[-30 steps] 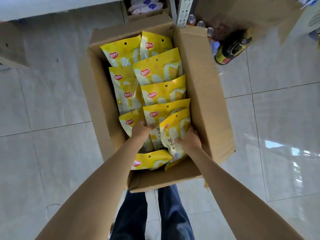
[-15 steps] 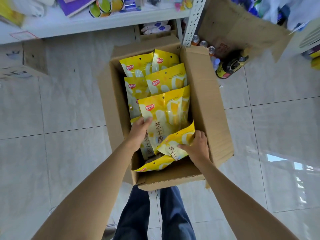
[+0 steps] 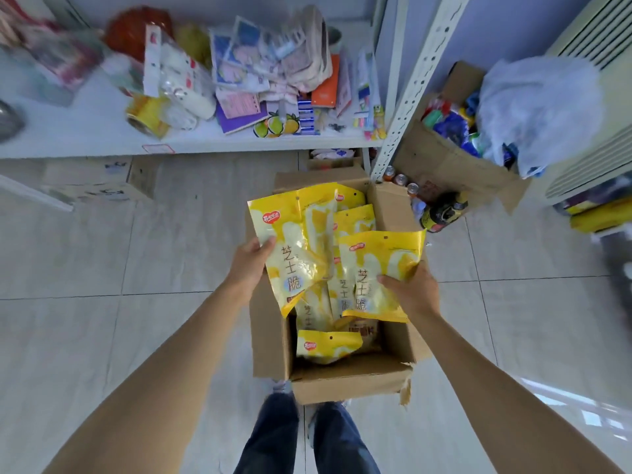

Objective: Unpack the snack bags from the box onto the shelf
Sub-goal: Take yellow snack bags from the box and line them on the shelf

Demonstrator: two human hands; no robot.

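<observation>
Left hand [image 3: 251, 265] grips a yellow snack bag [image 3: 294, 248] above the box [image 3: 349, 378]; right hand [image 3: 415, 290] pinches another bag [image 3: 379, 268] over its right wall; more bags lie inside.

Cardboard box [image 3: 345, 378] on tiled floor [image 3: 136, 268]

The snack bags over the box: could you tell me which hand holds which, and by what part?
The left hand holds one snack bag by its left edge; the right hand holds another bag by its lower right edge.
</observation>
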